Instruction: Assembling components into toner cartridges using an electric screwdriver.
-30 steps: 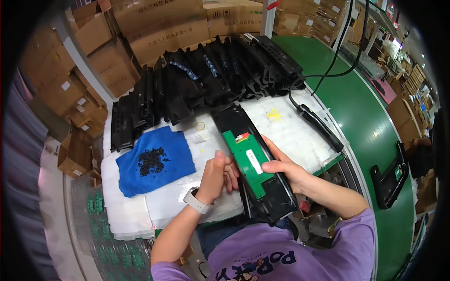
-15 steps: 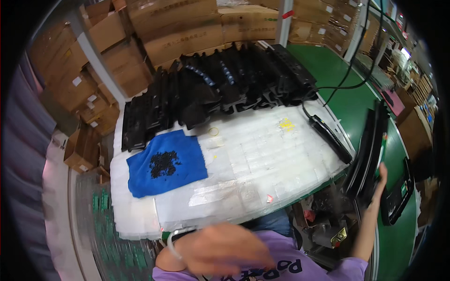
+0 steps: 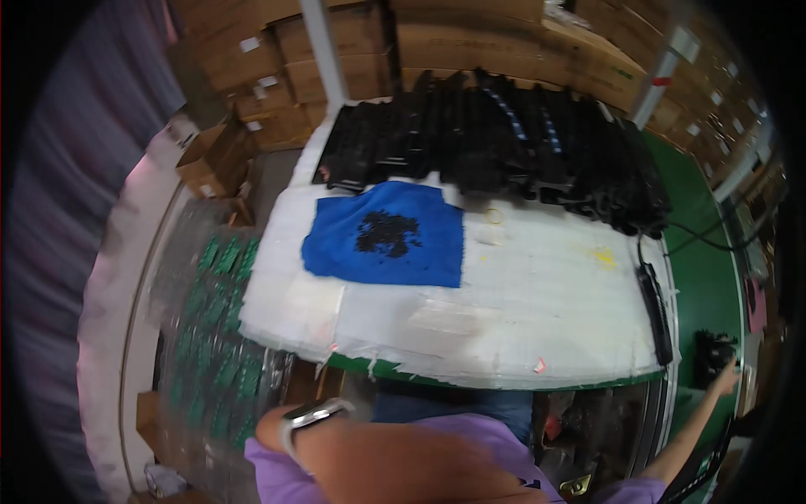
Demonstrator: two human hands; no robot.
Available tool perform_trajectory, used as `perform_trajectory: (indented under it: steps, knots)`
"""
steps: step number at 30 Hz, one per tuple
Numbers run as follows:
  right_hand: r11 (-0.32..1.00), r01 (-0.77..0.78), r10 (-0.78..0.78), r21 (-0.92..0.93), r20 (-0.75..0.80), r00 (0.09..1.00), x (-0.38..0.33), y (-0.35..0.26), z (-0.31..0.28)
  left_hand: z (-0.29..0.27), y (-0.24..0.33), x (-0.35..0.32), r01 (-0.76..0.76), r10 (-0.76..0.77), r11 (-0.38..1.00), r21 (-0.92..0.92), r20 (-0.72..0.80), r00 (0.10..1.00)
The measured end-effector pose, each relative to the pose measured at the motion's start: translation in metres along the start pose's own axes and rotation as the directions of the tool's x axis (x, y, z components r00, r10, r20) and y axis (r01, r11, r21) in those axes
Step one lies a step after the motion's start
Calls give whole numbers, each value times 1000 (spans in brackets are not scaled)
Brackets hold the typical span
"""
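My right arm reaches out to the far right over the green surface. There my right hand (image 3: 726, 380) is at the near end of a black plastic part (image 3: 714, 349), its fingers small and partly hidden. My left hand (image 3: 411, 466) crosses in front of my purple shirt at the lower edge, smeared by motion, with its fingers out of sight. A watch (image 3: 315, 414) with a pale band is on that wrist. Beyond it, a blue cloth (image 3: 332, 239) lies on the white-covered table, bearing a heap of small black pieces (image 3: 388, 235).
Long black plastic parts (image 3: 537, 151) crowd the back of the white table (image 3: 520, 319). A black handheld tool (image 3: 655, 315) with a cord lies at its right edge. Small yellow pieces (image 3: 604, 256) sit nearby. Clear trays with green pieces (image 3: 222, 336) stand at left; cartons (image 3: 504, 50) rise behind.
The view has turned, so the table sits further right. My right hand has moved outward and away with the black plastic part, over the green surface. My left forearm shows more at the lower edge.
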State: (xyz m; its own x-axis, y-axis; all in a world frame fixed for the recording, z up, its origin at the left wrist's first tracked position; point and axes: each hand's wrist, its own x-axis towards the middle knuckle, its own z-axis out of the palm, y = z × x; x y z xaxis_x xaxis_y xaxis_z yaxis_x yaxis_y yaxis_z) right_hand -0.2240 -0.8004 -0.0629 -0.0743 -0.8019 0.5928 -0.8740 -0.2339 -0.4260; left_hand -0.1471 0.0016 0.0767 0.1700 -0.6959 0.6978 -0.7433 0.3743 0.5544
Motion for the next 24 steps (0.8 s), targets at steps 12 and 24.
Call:
perform_trajectory:
  steps: [12, 24]
  knots:
    - [359, 254, -588, 898, 6, 809, -222, -127, -143, -105, -171, 14, 543, -116, 467, 698, -560, 820]
    - [158, 450, -872, 879, -89, 481, -324, -206, -183, -163, -262, 7, 819, -611, -60, 571, -669, 422]
